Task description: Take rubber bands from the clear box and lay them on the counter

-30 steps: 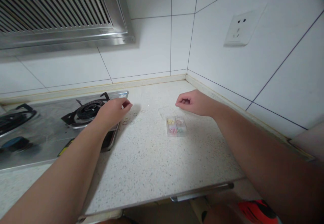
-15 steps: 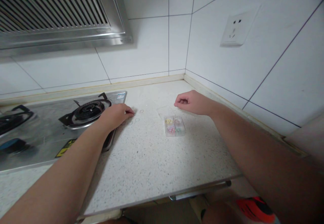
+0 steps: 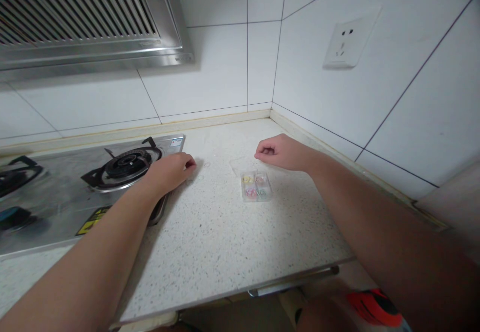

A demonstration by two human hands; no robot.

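My left hand (image 3: 170,171) rests on the speckled countertop (image 3: 225,232) at the right edge of the gas stove (image 3: 93,182), fingers curled and pinched down among tiny loose rings (image 3: 207,164); what they grip is too small to see. My right hand (image 3: 281,151) lies in a loose fist just behind a small clear compartment box (image 3: 256,186) that holds coloured little rings. The box's clear lid (image 3: 242,164) lies open behind it, close to my right hand.
A steel range hood (image 3: 90,27) hangs over the stove at upper left. White tiled walls meet in a corner behind the counter, with a wall socket (image 3: 343,39) on the right wall. A drawer handle (image 3: 296,279) runs under the counter's front edge.
My left hand has dropped from slightly raised onto the counter, its fingertips now pressed among the loose rings. My right hand has stayed in place. The view drifted slightly.
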